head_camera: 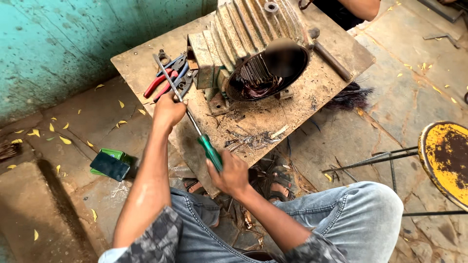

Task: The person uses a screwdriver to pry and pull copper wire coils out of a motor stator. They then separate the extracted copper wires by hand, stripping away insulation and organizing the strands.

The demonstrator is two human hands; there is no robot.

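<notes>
My right hand (pixel 231 173) grips the green handle of a long screwdriver (pixel 208 149). Its steel shaft runs up and left across the wooden board (pixel 312 92). My left hand (pixel 168 111) is closed around the shaft near its middle, at the board's left edge. Just beyond that hand lie pliers with red and blue handles (pixel 168 78). A large ribbed grey motor housing (pixel 248 44) lies on the board, its open end showing dark copper windings (pixel 256 83). Wire scraps (pixel 251 140) are strewn near the screwdriver handle.
A hammer (pixel 329 56) lies on the board to the right of the motor. Another person sits at the top. A phone on a green box (pixel 111 164) lies on the floor at the left. A rusty yellow stool (pixel 446 160) stands at the right. My sandalled foot (pixel 278 182) is under the board.
</notes>
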